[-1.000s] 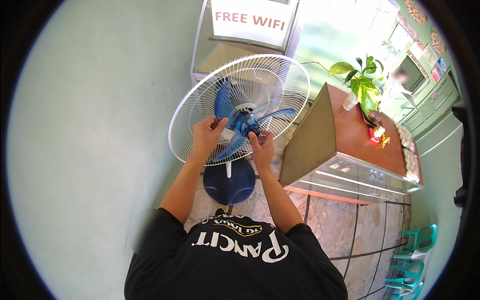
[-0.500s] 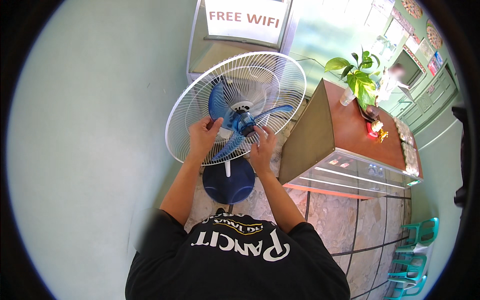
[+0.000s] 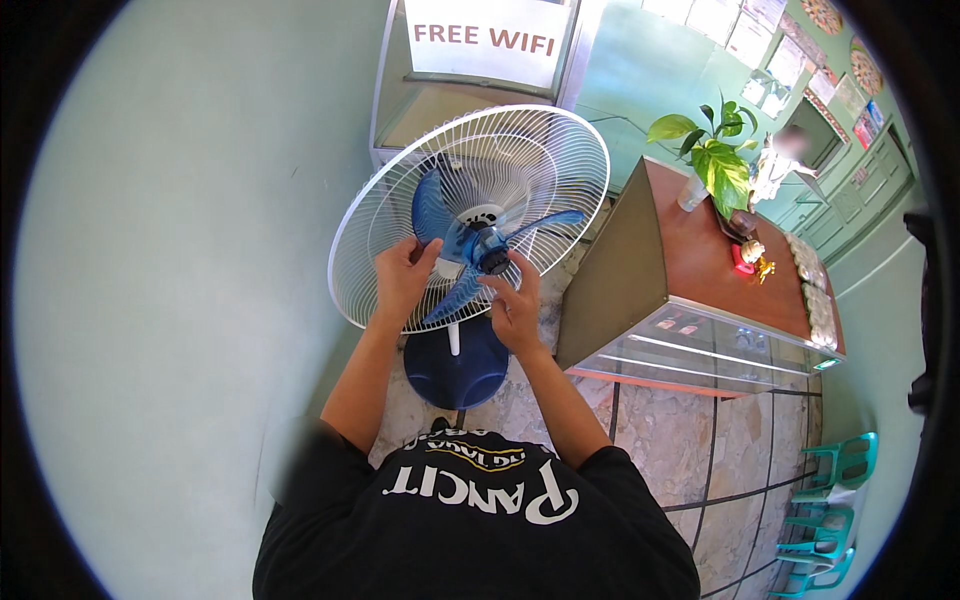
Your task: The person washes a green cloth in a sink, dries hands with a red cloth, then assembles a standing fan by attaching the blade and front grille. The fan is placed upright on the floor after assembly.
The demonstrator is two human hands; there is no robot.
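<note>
A stand fan faces me with its front grille off. Its blue see-through blades [image 3: 431,205] sit inside the white wire rear guard [image 3: 360,222]. My left hand [image 3: 403,278] is closed on the edge of the left blade, pinching it between thumb and fingers. At the hub is a black round knob [image 3: 495,262]. My right hand [image 3: 517,308] has its fingertips about that knob, one at its right side and others below it. The fan's round dark blue base [image 3: 456,372] rests on the floor under the guard.
Close on the left is a pale green wall [image 3: 180,300]. A glass-fronted counter [image 3: 690,255] stands at right, bearing a potted plant [image 3: 722,170] and small figurines [image 3: 745,257]. Behind the fan is a display case [image 3: 430,115]. A person [image 3: 775,168] stands far right; green chairs [image 3: 840,470] line the right.
My right hand has turned at the knob, its fingers shifting left and down to below it. My left hand keeps its hold on the blade.
</note>
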